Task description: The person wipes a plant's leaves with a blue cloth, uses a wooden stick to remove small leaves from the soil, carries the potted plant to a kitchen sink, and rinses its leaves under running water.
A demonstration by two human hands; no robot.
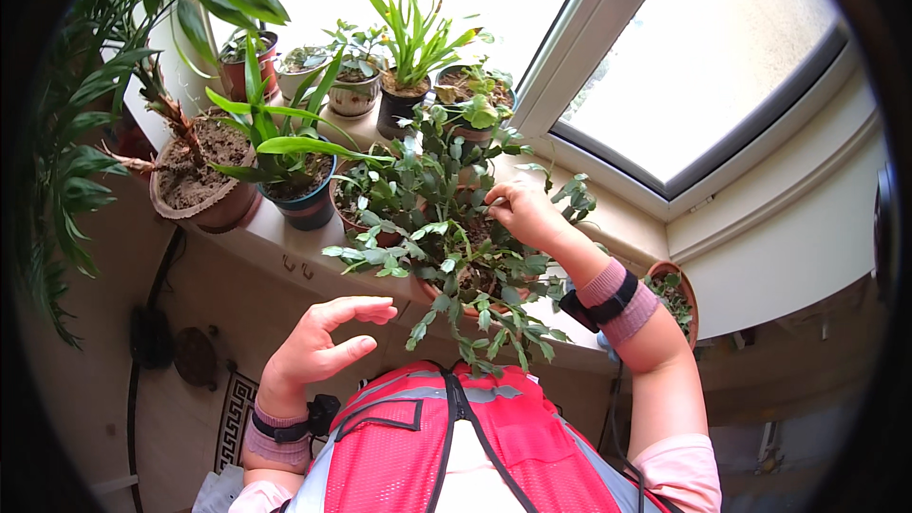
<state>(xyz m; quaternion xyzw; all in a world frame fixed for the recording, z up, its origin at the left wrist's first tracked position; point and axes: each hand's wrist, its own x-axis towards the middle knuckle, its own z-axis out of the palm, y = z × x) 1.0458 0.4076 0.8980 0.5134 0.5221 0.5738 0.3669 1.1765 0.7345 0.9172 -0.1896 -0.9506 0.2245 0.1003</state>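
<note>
A leafy Christmas cactus (pixel 445 221) spreads over its terracotta-coloured pot (pixel 429 290) at the front of the windowsill. My right hand (pixel 526 210) reaches over the plant's right side, with thumb and forefinger brought together above the soil (pixel 479 230). Whether a small piece is pinched between those fingertips cannot be made out. My left hand (pixel 331 338) hovers in front of the sill, left of the drooping cactus stems. Its thumb stands apart from the fingers, and nothing is in it.
Left of the cactus stand a strappy plant in a blue pot (pixel 303 210) and a palm in a large brown pot (pixel 206 210). Several smaller pots, one a black pot (pixel 399 114), line the window. A small potted succulent (pixel 673 299) sits beyond my right forearm.
</note>
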